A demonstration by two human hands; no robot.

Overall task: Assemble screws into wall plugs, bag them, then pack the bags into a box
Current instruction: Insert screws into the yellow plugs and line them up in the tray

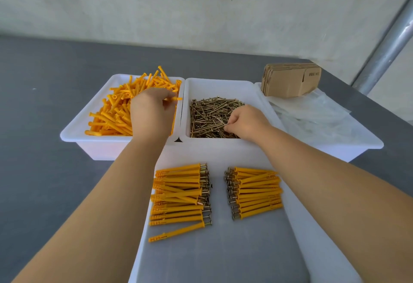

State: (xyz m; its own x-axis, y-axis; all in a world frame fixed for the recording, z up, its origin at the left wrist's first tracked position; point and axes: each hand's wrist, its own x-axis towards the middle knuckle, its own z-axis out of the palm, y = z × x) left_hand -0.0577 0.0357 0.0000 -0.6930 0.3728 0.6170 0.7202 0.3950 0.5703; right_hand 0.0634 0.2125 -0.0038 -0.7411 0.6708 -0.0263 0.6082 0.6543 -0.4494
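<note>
A plug (173, 99) is pinched in the curled fingers of the left hand (152, 109) over the plug tray (73, 130), upper left of centre; its long axis runs across the frame, one end pointing right toward the screw tray (223, 86); a screw (220, 124) is pinched by the right hand (245, 121) at centre, tip aimed up-left. Joining requires the hands to be brought together; the plug's open end cannot be made out. Assembled pairs (181, 193) lie at lower centre; bags (312, 115) and flat boxes (290, 79) at upper right are untouched.

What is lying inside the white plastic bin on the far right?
The far right white plastic bin holds clear plastic bags, with a stack of flat brown cardboard boxes on them. Anything beneath is hidden.
</note>
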